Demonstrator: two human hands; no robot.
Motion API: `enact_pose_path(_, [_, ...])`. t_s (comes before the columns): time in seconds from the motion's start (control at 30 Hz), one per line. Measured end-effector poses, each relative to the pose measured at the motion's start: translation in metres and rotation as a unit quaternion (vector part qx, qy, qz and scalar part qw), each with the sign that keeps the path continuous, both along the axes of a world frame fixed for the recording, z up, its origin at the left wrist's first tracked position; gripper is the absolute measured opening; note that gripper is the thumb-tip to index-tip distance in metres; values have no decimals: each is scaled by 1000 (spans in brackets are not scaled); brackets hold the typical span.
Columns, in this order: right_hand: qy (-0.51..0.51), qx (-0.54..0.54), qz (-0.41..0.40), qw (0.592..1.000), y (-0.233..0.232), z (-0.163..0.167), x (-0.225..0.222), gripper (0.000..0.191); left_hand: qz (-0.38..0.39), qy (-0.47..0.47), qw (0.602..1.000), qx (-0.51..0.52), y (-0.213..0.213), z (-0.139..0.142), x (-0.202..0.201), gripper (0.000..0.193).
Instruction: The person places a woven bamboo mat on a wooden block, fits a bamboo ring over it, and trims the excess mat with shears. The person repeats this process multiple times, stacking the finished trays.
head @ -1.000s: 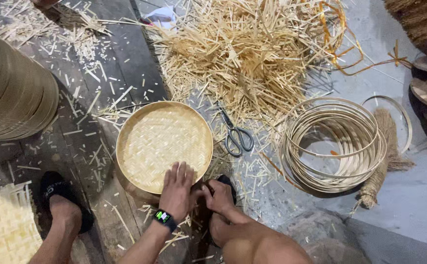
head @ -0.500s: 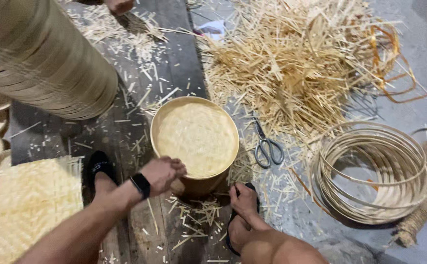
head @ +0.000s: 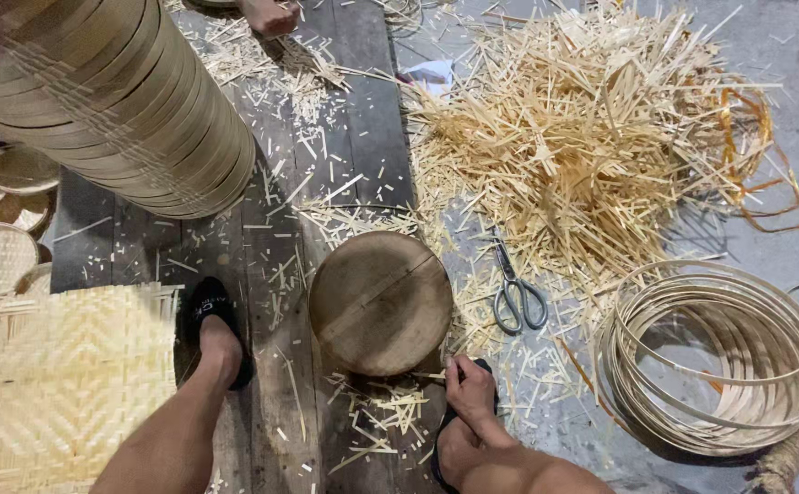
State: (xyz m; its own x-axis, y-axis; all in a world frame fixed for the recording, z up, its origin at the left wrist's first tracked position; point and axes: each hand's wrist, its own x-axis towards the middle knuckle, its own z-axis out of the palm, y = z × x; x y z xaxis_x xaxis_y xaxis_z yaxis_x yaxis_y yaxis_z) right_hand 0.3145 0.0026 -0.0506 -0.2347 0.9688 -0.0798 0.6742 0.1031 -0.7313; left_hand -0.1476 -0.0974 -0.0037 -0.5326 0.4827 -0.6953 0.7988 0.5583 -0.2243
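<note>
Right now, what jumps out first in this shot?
A big loose pile of bamboo offcuts fills the upper right, with scissors lying at its lower edge. A tall leaning stack of bamboo rims fills the upper left. Dead centre sits a round wooden block between the person's two sandalled feet, with a coil of bamboo hoops at lower right.

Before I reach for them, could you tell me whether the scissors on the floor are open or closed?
Closed: the scissors lie flat among bamboo offcuts, blades together in one line, both handle loops side by side.
</note>
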Motion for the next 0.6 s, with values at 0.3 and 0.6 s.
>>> enact_pose_path(0.3, [15,18,-6,1000,-1,6,-1,19,99,13,994,40,-6,-49,-12,50])
enact_pose_path(0.6, [0,-25,-11,1000,-1,-2,0,18,113,5,993,35,-1,-64,-22,62])
